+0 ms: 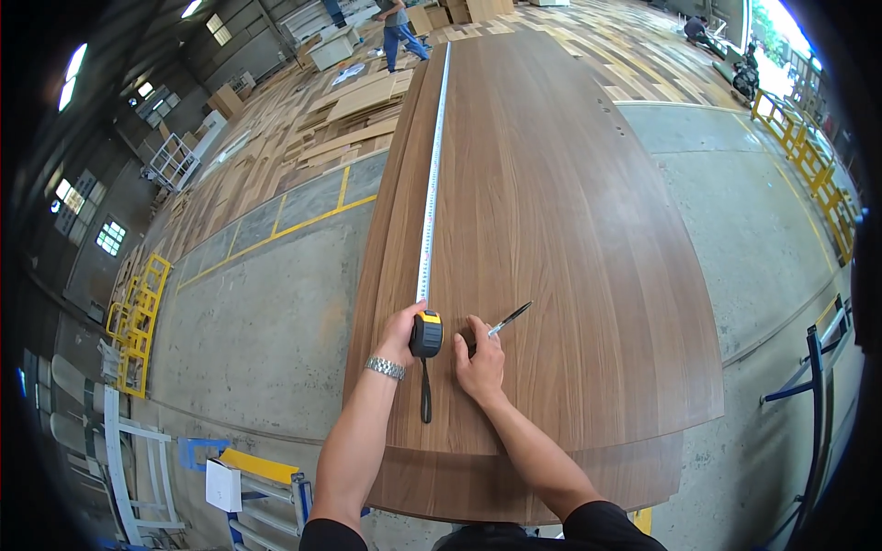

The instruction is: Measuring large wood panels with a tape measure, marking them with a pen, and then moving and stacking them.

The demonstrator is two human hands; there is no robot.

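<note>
1. Tape measure (pixel 427 334): it is over the big brown board (pixel 570 257), closer to the near edge than the far edge, and toward the left edge. I can't tell if it touches the wood.
2. What is done: the long white tape (pixel 434 184) is pulled out. It runs almost straight to the far edge, close to the left edge. Its end is too small for me to tell if it is hooked there.
3. What looks left: I can see no pen line on the wood by the hands, so any drawing seems not done yet.
4. The left hand (pixel 397 332) reaches in past the near left corner. Its fingers are wrapped tight around the tape measure, with one fingertip where the white tape comes out.
5. The right hand (pixel 481 365) is just beside the tape measure, on its right, not touching it. Its fingers pinch a pen (pixel 513 317), which pokes out toward the right edge.
6. The right arm comes over the near edge and leans left. The left arm leans right, so the hands are near each other.
</note>
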